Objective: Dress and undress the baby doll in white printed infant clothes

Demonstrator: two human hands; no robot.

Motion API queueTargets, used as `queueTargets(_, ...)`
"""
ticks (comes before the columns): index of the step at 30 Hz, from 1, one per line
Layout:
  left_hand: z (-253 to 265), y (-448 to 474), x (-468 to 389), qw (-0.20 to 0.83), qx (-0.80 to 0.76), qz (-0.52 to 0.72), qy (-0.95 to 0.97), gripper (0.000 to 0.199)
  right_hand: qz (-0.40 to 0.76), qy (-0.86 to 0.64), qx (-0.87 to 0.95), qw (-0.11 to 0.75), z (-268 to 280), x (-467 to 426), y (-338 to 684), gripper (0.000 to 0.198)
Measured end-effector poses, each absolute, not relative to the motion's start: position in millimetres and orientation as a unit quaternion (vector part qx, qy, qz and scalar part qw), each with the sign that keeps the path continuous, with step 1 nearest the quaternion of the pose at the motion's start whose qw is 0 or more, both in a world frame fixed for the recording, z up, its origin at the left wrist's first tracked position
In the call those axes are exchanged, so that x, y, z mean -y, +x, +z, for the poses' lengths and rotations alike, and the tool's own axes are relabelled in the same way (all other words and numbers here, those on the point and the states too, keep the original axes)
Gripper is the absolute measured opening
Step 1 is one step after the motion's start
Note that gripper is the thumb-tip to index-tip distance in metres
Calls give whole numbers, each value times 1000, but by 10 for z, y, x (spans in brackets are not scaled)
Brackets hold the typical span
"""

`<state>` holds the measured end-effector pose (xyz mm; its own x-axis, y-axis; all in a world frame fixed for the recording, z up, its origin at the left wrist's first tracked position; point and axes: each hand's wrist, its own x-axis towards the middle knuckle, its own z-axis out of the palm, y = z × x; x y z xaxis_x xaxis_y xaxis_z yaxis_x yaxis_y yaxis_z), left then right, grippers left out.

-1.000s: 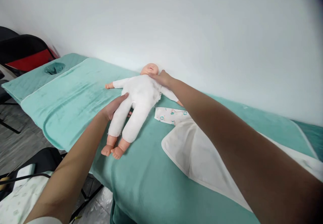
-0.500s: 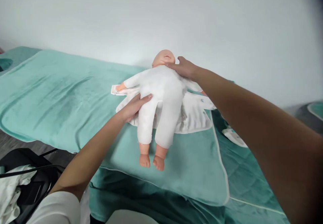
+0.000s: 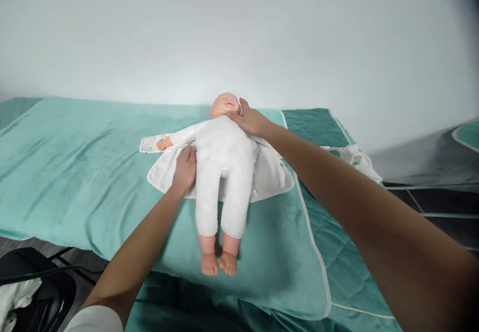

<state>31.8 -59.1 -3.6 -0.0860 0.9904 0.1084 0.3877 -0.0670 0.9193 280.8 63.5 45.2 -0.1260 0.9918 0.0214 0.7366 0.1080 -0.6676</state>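
A baby doll [image 3: 226,145] with a white cloth body lies face up, its feet toward me. Spread out beneath it is a white baby top [image 3: 275,175], printed at one sleeve end, which lies by the doll's hand on the left. My left hand [image 3: 184,167] is closed against the doll's side at the hip, its fingertips partly hidden. At the neck and shoulder, my right hand [image 3: 251,119] holds the doll, thumb on the upper chest and a finger raised beside the head. My right forearm hides the doll's other arm.
A light green blanket [image 3: 75,172] covers the bed, with a darker quilted cover [image 3: 337,247] on the right. A white printed cloth [image 3: 357,160] lies beyond my right forearm. A black chair [image 3: 56,292] stands at lower left, and a pale wall [image 3: 239,33] rises behind.
The view has shifted. The doll's head has turned so that it faces more upward, and the doll lies straighter on the top. My left thumb has come off the doll's thigh to its side.
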Motion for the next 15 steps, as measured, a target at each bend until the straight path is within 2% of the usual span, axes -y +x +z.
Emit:
queueTargets(4,-93,276,390,315,-588,443,599,30,253,-590,732,230,488,-604,2731,84)
queueTargets(6,-97,263,361,317,-572,466,596,28,238,-601,727,230,463,-552,2668,80)
queueTargets(11,-103,238,370,327,-544,489,598,30,49,-662,715,220,503,-323,2521,62)
queueTargets(15,-113,234,368,305,-537,461,637,31,-32,-566,795,216,731,-138,2240,48)
